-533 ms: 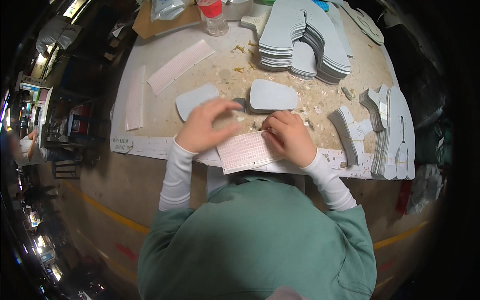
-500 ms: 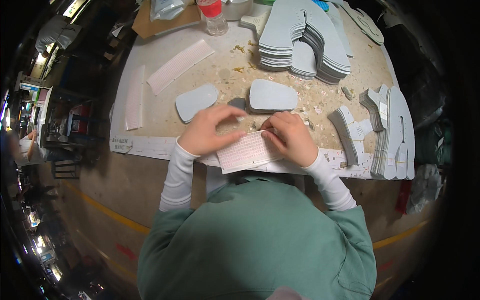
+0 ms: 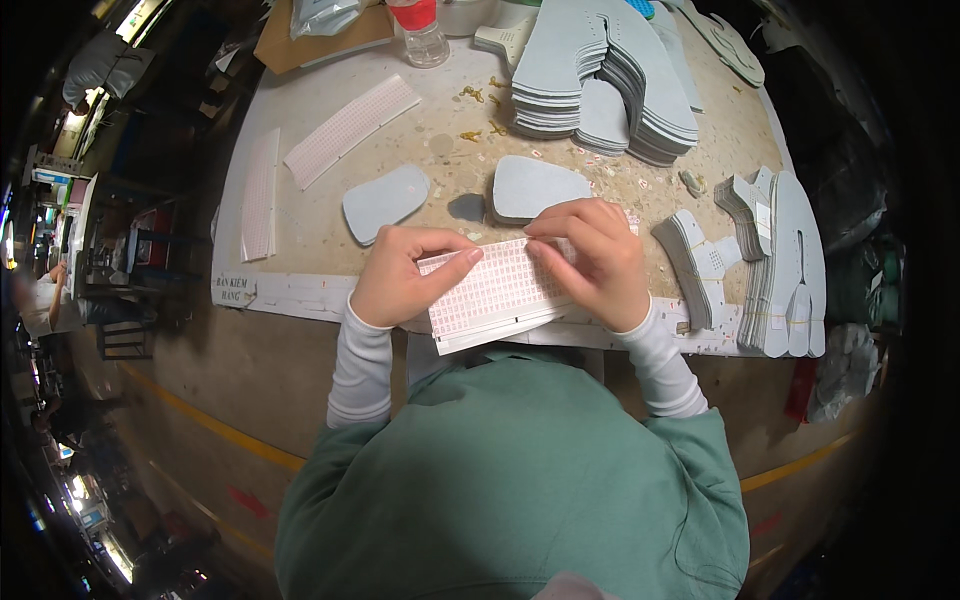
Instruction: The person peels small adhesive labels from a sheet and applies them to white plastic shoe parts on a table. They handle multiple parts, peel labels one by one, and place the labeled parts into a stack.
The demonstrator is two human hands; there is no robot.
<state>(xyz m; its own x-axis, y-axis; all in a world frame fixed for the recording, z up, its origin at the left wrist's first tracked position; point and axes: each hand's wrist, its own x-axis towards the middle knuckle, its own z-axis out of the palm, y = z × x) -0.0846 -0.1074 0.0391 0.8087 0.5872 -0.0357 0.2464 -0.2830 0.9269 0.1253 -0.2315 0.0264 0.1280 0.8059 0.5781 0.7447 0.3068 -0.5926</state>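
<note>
- The far left is dark and bent by the lens; shelving and lamps there are too blurred to tell apart.
- Left of the label sheet [image 3: 495, 293], two long strips of the same red-printed paper [image 3: 262, 195] lie flat on the bench [image 3: 300, 250], well apart from the hands.
- The left hand [image 3: 405, 275] pinches the label sheet at its left end, thumb on top; the other fingers curl under the paper and are hidden, so this grip is closed on the sheet.
- The label sheet itself sits between the two hands at the near edge of the bench, tilted, its lower edge overhanging toward the person's green top; its small print is too fine to make out.
- Just beyond the sheet lie two grey sole-shaped pieces [image 3: 385, 200], the right one partly covered by the right hand.
- The right hand [image 3: 592, 262] holds the sheet's right end, fingertips pressed on its upper corner; what they pick at is too small to see.
- Right of the sheet stand stacks of grey cut parts [image 3: 775, 265]; a bigger pile [image 3: 610, 85] farther back is cut off by the upper edge.
</note>
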